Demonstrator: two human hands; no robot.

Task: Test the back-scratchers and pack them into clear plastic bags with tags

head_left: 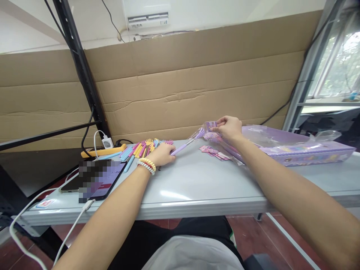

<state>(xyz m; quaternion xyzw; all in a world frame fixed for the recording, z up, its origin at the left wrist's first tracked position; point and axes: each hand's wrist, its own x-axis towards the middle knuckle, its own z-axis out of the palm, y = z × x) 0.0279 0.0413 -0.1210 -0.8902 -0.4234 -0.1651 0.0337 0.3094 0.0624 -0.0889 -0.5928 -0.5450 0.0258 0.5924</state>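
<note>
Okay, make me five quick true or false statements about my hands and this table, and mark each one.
1. The left hand holds a purple scratcher. True.
2. Pink cards lie on the table. True.
3. The right hand lies flat on the table. False: it is raised and pinches a printed card.
4. The bracelets are on the right wrist. False: they are on the left.
5. A purple box sits toward the right. True.

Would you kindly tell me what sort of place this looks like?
Probably a small workshop or packing area: a grey worktable backed by cardboard sheets, with a batch of colourful-handled sticks and a purple box on it.
</note>
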